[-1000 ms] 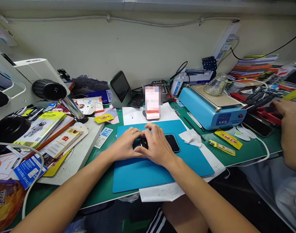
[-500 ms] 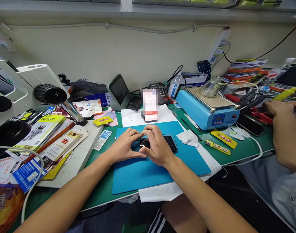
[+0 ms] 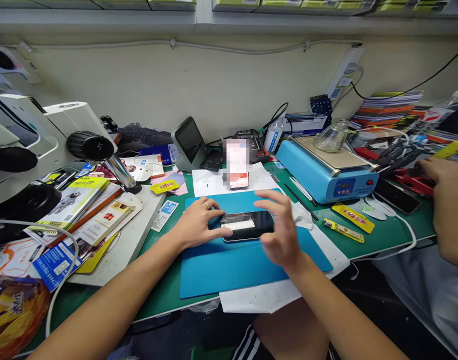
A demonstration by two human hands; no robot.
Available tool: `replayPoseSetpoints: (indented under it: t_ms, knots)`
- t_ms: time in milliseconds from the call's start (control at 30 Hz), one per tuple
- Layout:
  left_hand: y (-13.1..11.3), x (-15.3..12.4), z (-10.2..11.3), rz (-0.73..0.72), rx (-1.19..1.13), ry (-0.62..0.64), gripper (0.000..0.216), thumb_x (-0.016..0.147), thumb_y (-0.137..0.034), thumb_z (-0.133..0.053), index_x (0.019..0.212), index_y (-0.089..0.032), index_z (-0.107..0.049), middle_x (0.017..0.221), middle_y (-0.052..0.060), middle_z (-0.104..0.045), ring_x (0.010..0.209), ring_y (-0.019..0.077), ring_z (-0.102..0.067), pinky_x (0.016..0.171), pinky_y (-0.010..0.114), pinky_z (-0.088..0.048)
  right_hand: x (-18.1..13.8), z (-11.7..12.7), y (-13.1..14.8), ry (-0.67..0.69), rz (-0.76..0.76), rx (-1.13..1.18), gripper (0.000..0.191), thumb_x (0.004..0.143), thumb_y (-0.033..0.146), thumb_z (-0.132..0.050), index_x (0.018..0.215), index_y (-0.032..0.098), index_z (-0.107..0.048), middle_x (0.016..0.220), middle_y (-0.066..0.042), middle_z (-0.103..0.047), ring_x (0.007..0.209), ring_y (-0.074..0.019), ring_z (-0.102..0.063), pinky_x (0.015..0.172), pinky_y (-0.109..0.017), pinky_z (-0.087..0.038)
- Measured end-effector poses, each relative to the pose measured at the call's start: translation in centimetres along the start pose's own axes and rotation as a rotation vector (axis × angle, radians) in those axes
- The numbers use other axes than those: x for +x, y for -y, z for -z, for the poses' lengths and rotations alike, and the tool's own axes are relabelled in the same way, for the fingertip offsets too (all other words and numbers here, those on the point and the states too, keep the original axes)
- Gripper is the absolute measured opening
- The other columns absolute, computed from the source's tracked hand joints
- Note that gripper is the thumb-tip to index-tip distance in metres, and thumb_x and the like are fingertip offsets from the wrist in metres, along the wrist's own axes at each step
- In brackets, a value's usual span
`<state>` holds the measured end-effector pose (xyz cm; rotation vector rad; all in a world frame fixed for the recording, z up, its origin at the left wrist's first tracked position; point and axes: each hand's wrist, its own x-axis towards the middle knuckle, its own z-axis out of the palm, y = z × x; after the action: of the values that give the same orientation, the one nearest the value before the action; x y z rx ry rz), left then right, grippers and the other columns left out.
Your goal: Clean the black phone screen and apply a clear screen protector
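A black phone [image 3: 247,225] lies on the blue mat [image 3: 229,267] with a bright patch showing at its left half. My left hand [image 3: 198,222], a ring on one finger, rests on the mat with fingers curled against the phone's left end. My right hand [image 3: 283,232] hovers over the phone's right end, blurred by motion, fingers bent and partly spread. A white wipe [image 3: 300,212] lies just right of the phone.
A second phone [image 3: 238,165] stands upright behind the mat. A blue heating plate [image 3: 326,172] carries a glass jar [image 3: 332,135]. A microscope [image 3: 44,145] and packaging stacks fill the left. Another person's hand [image 3: 444,170] reaches among tools at right. A yellow lighter [image 3: 343,229] lies nearby.
My right hand has lifted off the phone and shifted right, uncovering it. The phone now shows a bright area on its left half. My left hand stays at its left end.
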<state>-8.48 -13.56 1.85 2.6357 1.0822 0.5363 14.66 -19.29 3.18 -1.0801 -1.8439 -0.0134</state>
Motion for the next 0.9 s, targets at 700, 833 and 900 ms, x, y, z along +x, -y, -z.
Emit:
replayPoseSetpoints:
  t_ms: [700, 833, 900]
  knots:
    - [0.1, 1.1, -1.5, 0.209, -0.083, -0.127, 0.059, 0.106, -0.045, -0.030, 0.086, -0.020, -0.078, 0.098, 0.008, -0.072, 0.091, 0.0252, -0.064, 0.081, 0.040, -0.049, -3.1, 5.9, -5.4, 0.178, -0.398, -0.268, 0.040, 0.095, 0.052, -0.053, 0.116, 0.023, -0.071, 0.120, -0.014, -0.071, 0.112, -0.0336, -0.066, 0.071, -0.042, -0.058]
    - [0.0, 1.1, -1.3, 0.210, -0.102, -0.123, 0.057, 0.106, -0.044, -0.031, 0.084, -0.020, -0.077, 0.097, 0.008, -0.072, 0.090, 0.0242, -0.063, 0.081, 0.039, -0.048, -2.3, 5.2, -5.5, 0.244, -0.316, -0.280, 0.035, 0.096, 0.050, -0.053, 0.104, 0.023, -0.074, 0.108, -0.011, -0.075, 0.106, -0.0321, -0.067, 0.086, -0.048, -0.055]
    - [-0.1, 1.0, -1.1, 0.201, -0.118, -0.115, 0.056, 0.106, -0.043, -0.031, 0.083, -0.020, -0.077, 0.097, 0.008, -0.071, 0.090, 0.0242, -0.063, 0.082, 0.039, -0.048, -1.7, 4.7, -5.2, 0.275, -0.281, -0.262, 0.034, 0.096, 0.049, -0.053, 0.097, 0.023, -0.075, 0.103, -0.010, -0.076, 0.102, -0.0313, -0.068, 0.089, -0.049, -0.054]
